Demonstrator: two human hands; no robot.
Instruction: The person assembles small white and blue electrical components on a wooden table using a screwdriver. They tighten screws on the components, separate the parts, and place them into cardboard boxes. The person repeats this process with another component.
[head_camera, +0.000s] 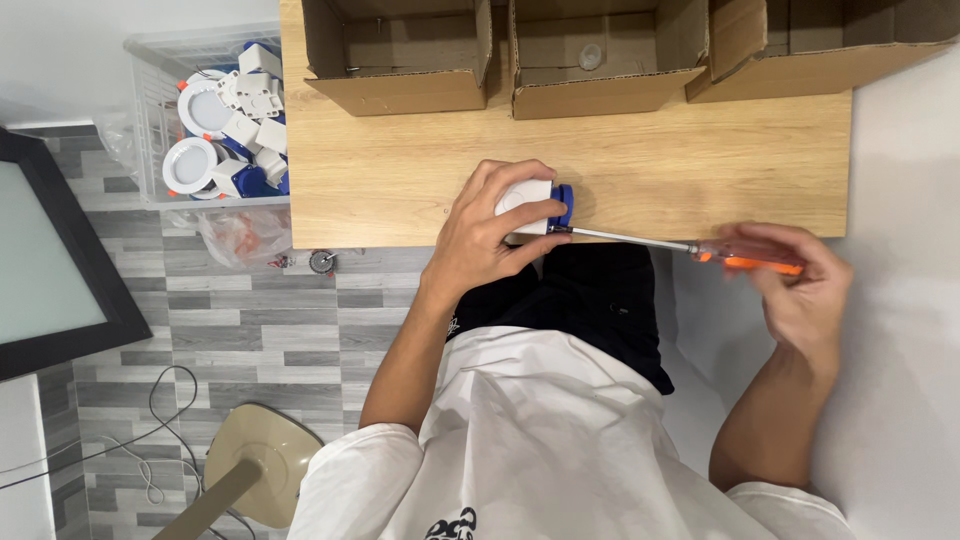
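Observation:
My left hand grips a small white and blue round light fitting at the near edge of the wooden table. My right hand holds an orange-handled screwdriver out to the right. Its long metal shaft runs left, and the tip meets the side of the fitting near its blue part.
Three open cardboard boxes line the table's far edge. A clear plastic bin with several white and blue fittings stands on the floor at left. A dark-framed panel, cables and a beige stand base lie on the floor.

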